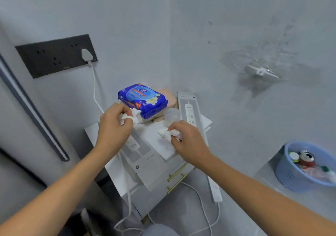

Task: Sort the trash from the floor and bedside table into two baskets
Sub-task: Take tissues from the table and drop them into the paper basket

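Far left: wall socket (56,55) with a white plug (87,54); its cable (94,88) drops behind the worktop (152,135), passing just behind my left hand (113,125).

Left hand is clenched on a crumpled tissue (133,116), touching the near edge of the blue wipes pack (143,100). Risk: lifting fast drags the pack, which sits on a pink box (168,97), off its perch. Could also snag the cable.

Middle: clear plastic cup (171,115) stands between my hands, just beside the right one. Light, likely tips if a knuckle clips it. Can't tell if it's empty.

Right hand (187,141) is grasping a second tissue wad (167,134), resting on the worktop. Loose grip means shreds fall onto the power strip (190,114) or the floor (181,205), so extra pickups.

Worktop is cluttered with flat boxes and another strip (132,143); more cords trail down the near side. Foot-tangle risk when I turn.

Far right: blue basket (298,177) on the floor, well apart from my hands, holds a red can (307,158) and plastic bits. Looks like the recyclables bin, so tissue there would be a mis-sort. Second basket isn't in view; need to locate it before dropping anything.
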A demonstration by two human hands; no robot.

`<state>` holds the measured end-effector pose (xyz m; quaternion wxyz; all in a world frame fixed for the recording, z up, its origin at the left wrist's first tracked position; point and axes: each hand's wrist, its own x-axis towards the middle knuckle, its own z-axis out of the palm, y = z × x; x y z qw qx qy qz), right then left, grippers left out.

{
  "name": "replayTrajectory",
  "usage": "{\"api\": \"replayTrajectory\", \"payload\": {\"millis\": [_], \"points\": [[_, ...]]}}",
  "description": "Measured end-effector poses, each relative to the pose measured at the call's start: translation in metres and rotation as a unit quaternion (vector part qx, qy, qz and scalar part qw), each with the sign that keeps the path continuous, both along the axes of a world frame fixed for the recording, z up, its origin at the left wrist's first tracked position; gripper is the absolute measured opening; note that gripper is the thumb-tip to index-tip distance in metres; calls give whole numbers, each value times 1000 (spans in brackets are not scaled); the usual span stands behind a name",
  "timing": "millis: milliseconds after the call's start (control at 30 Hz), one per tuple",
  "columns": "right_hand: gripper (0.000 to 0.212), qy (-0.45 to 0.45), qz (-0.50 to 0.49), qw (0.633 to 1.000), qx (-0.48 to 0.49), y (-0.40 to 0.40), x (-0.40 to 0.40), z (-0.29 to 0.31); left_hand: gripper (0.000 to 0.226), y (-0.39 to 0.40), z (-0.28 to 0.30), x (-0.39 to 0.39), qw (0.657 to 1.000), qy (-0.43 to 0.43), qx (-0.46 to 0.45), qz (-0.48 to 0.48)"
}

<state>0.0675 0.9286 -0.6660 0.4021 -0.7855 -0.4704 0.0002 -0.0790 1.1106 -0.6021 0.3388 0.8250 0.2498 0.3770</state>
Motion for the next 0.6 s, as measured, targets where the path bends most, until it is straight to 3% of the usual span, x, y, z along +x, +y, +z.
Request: {"api": "replayTrajectory", "payload": {"millis": [133,233,333,467,600], "points": [[19,17,-73,997,-2,-107,17,14,29,-89,5,34,992,-5,39,-123],[18,21,-146,989,-13,-211,33,23,26,-178,0,73,968,-2,63,-241],[13,35,-222,974,-38,-332,54,22,21,-278,-14,112,936,24,29,-350],[9,90,-363,927,-42,-516,76,-8,21,-420,-62,166,881,93,-27,-463],[12,160,-480,861,-48,-681,83,-77,27,-566,-129,220,829,166,-67,-530]]}}
